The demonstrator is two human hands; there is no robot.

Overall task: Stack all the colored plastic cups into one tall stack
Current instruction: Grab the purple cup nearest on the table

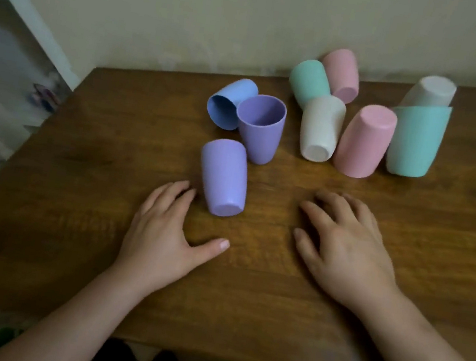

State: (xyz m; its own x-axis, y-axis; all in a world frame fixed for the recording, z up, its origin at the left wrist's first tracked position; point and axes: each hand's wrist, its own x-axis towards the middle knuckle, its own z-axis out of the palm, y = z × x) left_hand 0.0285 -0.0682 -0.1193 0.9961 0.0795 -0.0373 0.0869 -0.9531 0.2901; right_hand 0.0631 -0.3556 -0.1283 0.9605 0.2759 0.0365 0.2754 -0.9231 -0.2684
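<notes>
Two bare hands rest palm down on a brown wooden table [241, 305], fingers spread and holding nothing. The left hand [160, 230] lies just beside a purple cup on its side [224, 178]. The right hand [344, 250] lies apart from every cup. Behind the left hand, an upright purple cup [259, 129] touches a blue cup on its side [230, 102]. Farther right is a loose cluster, none stacked: a mint cup [308, 80], a pink cup [342, 73], a white cup [321, 128], a second pink cup [364, 141], a large mint cup [414, 139] and another white cup [431, 91] behind it.
</notes>
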